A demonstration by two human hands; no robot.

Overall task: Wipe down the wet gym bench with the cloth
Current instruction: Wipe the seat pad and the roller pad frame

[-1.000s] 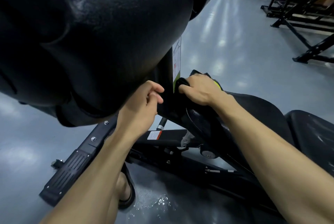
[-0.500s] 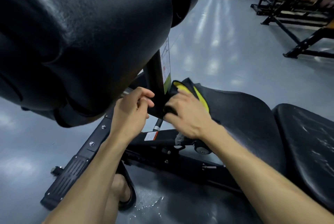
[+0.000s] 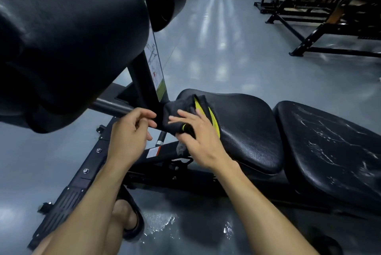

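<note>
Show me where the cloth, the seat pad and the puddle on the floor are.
cloth [image 3: 177, 110], head view, dark bunched part.
seat pad [image 3: 247, 131], head view, top surface.
puddle [image 3: 162, 226], head view, wet patch.

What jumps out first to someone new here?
The huge black roller pad fills the upper left, close to the camera. At centre, the right hand presses a black-and-yellow cloth onto the front end of the seat pad. On the right, the back pad shows wet streaks.
</note>
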